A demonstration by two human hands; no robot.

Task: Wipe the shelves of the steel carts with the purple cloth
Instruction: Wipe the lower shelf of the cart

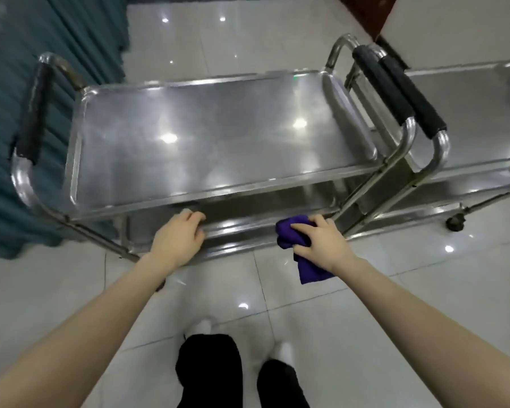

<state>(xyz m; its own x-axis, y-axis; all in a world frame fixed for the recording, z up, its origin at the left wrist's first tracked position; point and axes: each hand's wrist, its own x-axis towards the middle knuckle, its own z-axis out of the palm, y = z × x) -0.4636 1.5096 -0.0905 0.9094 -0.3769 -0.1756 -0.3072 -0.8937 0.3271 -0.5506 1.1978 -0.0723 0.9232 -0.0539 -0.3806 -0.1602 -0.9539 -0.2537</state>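
Right hand [318, 242] clutching purple cloth [290, 234] at lower shelf [239, 231] front edge; left hand [177, 237] gripping same rim. Cloth tail dangling, risking snagging; cart [189, 198] possibly rolling under push.

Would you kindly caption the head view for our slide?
Right hand holds the purple cloth at the steel cart's lower shelf; left hand grips that shelf's rim.

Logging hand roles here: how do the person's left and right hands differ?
The left hand holds the front rim of the near steel cart's lower shelf; the right hand grips the bunched purple cloth. The left sits mid-shelf, the right near the shelf's right end. Both are at the same shelf.
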